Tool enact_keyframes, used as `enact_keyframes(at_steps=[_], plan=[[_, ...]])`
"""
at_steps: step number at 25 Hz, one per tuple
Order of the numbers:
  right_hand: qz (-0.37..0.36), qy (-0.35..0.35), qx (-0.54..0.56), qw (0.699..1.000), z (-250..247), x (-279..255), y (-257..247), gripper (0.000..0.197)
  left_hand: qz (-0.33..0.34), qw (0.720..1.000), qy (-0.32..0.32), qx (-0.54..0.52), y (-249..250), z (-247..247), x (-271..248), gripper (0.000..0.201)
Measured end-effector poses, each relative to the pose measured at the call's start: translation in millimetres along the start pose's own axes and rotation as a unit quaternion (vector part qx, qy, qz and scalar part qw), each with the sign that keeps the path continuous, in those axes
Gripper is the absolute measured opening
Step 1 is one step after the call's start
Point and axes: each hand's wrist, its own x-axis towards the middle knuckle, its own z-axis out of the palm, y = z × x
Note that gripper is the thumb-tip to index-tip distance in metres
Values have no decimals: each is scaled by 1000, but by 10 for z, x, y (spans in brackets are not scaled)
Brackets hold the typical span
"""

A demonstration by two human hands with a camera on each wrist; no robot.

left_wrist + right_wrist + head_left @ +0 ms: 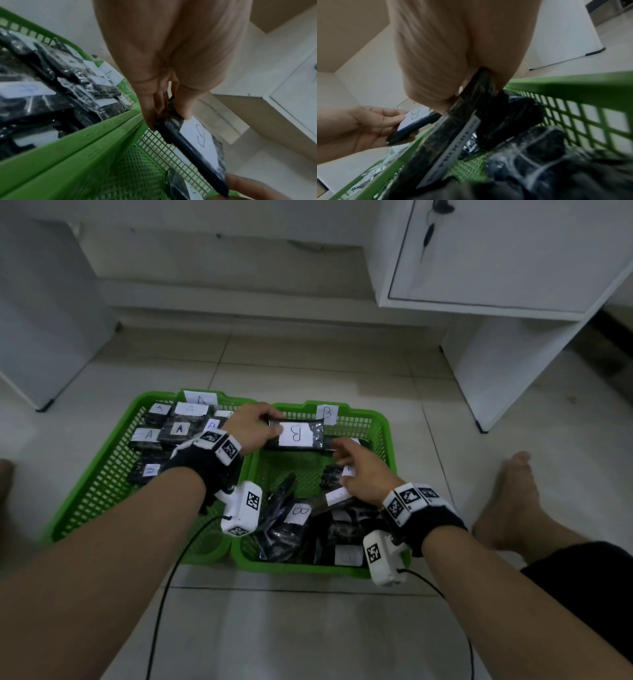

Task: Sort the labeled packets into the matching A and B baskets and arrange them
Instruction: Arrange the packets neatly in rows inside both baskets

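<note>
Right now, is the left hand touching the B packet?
Touching. The left wrist view shows the left hand pinching one end of the B packet between thumb and fingers.

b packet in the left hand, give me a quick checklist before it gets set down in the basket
1. Label on the black plastic-wrapped packet with the white B label reads B: ok.
2. Left hand grips the packet's end, thumb on top: ok.
3. Packet is over the green mesh basket tagged B, not the green mesh basket tagged A: ok.
4. Bare mesh under the packet at the far end of the B basket: ok.
5. Right hand out of the way: not ok, it is beside the packet's right end, on another black packet.
6. Packet level for laying flat: cannot tell.
</note>
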Motion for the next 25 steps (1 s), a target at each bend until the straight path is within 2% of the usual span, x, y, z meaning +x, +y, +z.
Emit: enact_keyframes(at_steps=[2,4,6,7,9,12,13,14,16,17,18,20,21,23,24,25], plan=[[13,-12,-16,1000,-8,49,-76,76,-49,995,-28,-88,-31,42,29,19],[48,-17,20,998,-21,112,-126,60,-80,989,-51,-116,-63,153,24,20],[100,19,106,989,-35,183,-137,31,-79,990,-63,-96,-70,259,12,23],[124,49,158,978,-45,204,-141,28,-64,993,-66,-68,-44,288,-25,24],[163,96,257,948,-72,286,-85,39,-17,995,-91,30,50,322,-95,25],[186,119,340,914,-126,400,-29,17,13,974,-204,93,130,355,-144,28],[199,129,367,899,-160,420,-12,10,24,974,-202,100,125,360,-134,27],[210,144,400,880,-193,432,14,8,44,980,-159,115,102,353,-101,22],[237,178,438,849,-258,433,79,10,72,977,-26,201,-4,321,28,14],[252,190,443,839,-284,416,88,12,54,967,-14,250,-65,303,73,32],[261,194,445,834,-298,395,74,13,17,956,-39,290,-129,291,100,54],[248,163,434,851,-331,338,-70,19,-41,944,-100,312,-227,261,112,79],[232,132,402,876,-350,321,-179,19,-47,946,-115,301,-249,244,95,84],[209,54,242,946,-343,390,-338,17,-40,951,-127,278,-255,181,70,87],[203,16,125,971,-325,457,-378,21,-40,953,-133,270,-237,144,59,87],[194,-14,14,981,-285,549,-407,26,-39,954,-134,266,-225,113,54,87]])
